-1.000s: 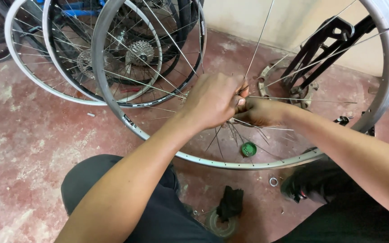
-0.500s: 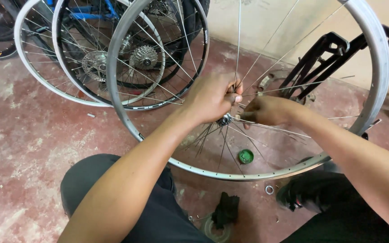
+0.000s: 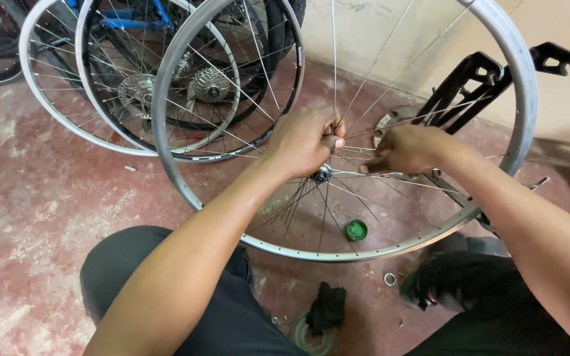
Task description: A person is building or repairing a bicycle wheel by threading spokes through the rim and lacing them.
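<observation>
Left hand (image 3: pixel 305 142) and right hand (image 3: pixel 407 148) both pinch spokes (image 3: pixel 364 89) just above hub (image 3: pixel 322 174) of bike wheel (image 3: pixel 519 99).

Bare forearms (image 3: pixel 186 264), dark trousers (image 3: pixel 232 310), black shoe (image 3: pixel 443 290).

The silver wheel rim (image 3: pixel 521 99) has tilted more upright, and both hands (image 3: pixel 354 148) sit higher at its hub (image 3: pixel 322 174).
</observation>
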